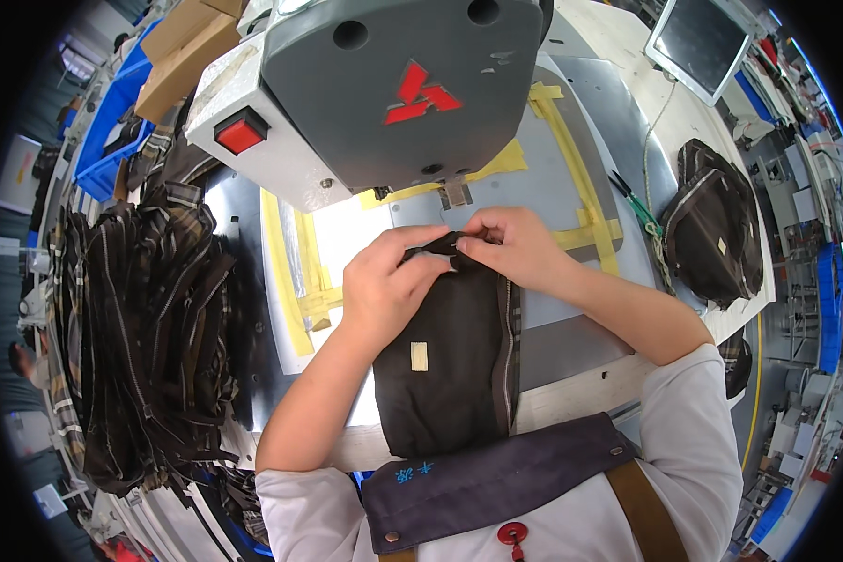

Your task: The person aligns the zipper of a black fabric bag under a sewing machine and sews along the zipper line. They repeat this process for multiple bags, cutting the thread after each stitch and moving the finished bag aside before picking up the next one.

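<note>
My left hand (393, 272) and my right hand (510, 245) pinch the top edge of a dark brown fabric piece (440, 375), close together just in front of the needle area (454, 192) of a grey sewing machine (393, 75). The piece has a zipper along its right side and a small pale patch, and it hangs toward my lap over the table edge. Under the machine lies a plate (571, 187) marked with yellow tape.
Heaped dark zippered pieces (140, 347) lie at left, below a blue crate (103, 164) and cardboard (183, 61). At right are green-handled scissors (642, 211), a folded dark stack (712, 225) and a screen (698, 42). A person (26, 365) shows at far left.
</note>
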`<state>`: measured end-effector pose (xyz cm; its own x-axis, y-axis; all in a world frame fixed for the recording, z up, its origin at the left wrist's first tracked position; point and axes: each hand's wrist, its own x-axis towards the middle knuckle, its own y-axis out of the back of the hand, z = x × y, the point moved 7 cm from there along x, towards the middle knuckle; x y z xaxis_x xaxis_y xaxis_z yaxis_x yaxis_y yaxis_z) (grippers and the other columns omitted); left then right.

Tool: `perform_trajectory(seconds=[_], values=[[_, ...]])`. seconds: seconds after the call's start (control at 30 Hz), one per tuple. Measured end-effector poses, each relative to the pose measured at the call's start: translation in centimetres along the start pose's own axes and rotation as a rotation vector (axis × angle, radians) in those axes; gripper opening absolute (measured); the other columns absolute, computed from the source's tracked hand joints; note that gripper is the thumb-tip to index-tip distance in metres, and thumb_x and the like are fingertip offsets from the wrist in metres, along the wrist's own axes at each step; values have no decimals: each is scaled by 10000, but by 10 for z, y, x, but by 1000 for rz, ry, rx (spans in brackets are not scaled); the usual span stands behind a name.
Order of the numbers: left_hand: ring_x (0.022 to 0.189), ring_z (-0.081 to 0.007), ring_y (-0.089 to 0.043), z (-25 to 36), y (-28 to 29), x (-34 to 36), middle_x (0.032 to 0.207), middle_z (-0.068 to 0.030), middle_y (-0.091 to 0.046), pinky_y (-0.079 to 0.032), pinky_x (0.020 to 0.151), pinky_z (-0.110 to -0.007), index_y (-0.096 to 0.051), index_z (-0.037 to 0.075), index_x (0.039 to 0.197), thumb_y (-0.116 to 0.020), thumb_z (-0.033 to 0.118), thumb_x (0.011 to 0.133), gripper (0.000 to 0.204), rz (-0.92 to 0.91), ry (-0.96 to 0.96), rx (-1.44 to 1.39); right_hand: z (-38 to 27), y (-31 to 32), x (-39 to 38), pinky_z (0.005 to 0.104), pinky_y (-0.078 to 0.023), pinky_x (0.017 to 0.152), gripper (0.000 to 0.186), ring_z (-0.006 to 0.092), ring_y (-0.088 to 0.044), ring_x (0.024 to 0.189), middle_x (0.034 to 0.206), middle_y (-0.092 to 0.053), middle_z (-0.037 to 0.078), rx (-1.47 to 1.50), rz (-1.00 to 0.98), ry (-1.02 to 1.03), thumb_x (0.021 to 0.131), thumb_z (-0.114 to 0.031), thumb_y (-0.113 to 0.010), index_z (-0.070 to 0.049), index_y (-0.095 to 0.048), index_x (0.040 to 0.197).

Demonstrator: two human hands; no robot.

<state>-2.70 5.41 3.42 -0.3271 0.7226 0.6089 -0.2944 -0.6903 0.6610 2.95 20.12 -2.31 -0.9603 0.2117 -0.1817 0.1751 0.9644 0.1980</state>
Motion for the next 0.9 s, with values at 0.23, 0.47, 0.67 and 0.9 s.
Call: perform_trajectory(seconds=[0.23,0.47,0.67,0.9], values=[[828,-225,-679,-32,-17,-9,954,-108,-695,-533,736,-297,-656,8,894,-725,42,807,116,-37,582,-450,-15,-5,-7,288,-496,667,155,127,-607,717,805,-661,93,-82,38,139,859,-112,-661,35,-658,910],[772,-149,-646,-39,-21,-14,856,-89,-704,-502,723,-270,-664,-17,960,-692,61,852,137,-167,655,-492,-21,-3,-8,289,-482,635,157,132,-599,690,783,-654,91,-167,37,214,863,-121,-663,26,-657,918],[748,-96,-620,-42,-23,-17,828,-75,-703,-488,697,-245,-664,-21,948,-696,67,856,132,-171,715,-523,-14,-3,-4,257,-466,613,144,86,-565,657,746,-640,50,-74,5,124,877,-117,-653,20,-661,922],[759,-87,-618,-45,-23,-19,822,-59,-693,-488,701,-238,-654,-24,933,-690,63,865,117,-111,726,-571,-8,0,-3,253,-468,616,161,75,-574,672,758,-654,44,43,17,63,865,-127,-672,15,-667,940]])
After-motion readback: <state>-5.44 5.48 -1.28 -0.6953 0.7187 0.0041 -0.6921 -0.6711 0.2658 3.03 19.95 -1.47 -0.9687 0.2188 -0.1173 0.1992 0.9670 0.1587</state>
